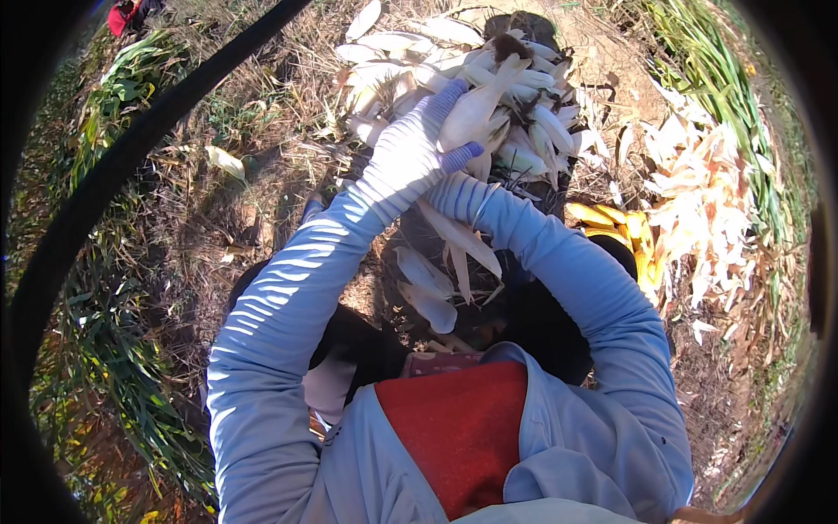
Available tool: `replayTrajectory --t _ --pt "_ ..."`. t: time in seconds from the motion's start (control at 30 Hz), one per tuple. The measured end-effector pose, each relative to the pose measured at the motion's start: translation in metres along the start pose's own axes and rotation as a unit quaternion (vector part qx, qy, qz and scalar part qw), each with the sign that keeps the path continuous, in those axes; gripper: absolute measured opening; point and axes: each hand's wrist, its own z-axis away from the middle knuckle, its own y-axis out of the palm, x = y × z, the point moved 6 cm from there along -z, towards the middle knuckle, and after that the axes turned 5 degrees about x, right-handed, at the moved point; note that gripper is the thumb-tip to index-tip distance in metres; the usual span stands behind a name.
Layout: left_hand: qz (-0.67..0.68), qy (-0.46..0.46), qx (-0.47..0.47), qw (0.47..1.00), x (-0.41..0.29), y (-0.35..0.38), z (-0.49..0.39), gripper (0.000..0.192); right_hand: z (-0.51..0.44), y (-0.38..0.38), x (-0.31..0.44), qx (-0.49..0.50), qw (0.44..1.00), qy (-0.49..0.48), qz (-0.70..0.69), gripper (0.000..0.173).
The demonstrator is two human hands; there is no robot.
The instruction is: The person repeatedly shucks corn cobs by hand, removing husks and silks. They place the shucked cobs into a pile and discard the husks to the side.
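My left hand (419,134), in a striped white and purple glove, grips an ear of maize in its pale husk (481,108), with thumb and fingers on opposite sides. Dark silk shows at the ear's far end. Crossing beneath the left wrist is my right hand (455,196), gloved alike; its fingers are hidden. Pale strips of husk (461,239) come out from under it, and I cannot tell whether it holds them. Just beyond both hands lies a heap of unpeeled maize ears (393,49).
Peeled yellow cobs (635,229) lie by my right knee, beside a pile of stripped husks (704,203). Loose husks (425,281) lie between my legs. One ear (226,162) sits apart on the left. Cut green stalks (727,72) line both sides. A person in red (122,18) is far left.
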Motion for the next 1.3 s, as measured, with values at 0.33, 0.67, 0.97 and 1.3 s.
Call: replayTrajectory --t 0.33,0.67,0.97,1.3 --pt "0.354 -0.323 -0.018 0.878 0.072 0.010 0.001 0.034 0.011 -0.021 0.031 -0.006 0.999 0.034 -0.032 0.038" --pt "-0.263 -0.092 0.341 0.898 0.023 0.013 -0.010 0.035 0.028 -0.039 0.062 -0.026 0.990 -0.053 0.131 0.035" --pt "0.275 -0.215 -0.174 0.921 0.127 -0.047 -0.009 0.041 0.047 -0.084 0.116 0.107 0.981 -0.015 0.163 0.022" --pt "0.455 -0.235 0.096 0.854 0.045 0.040 -0.022 0.039 0.292 -0.361 -0.121 0.095 0.710 0.583 0.384 0.062"
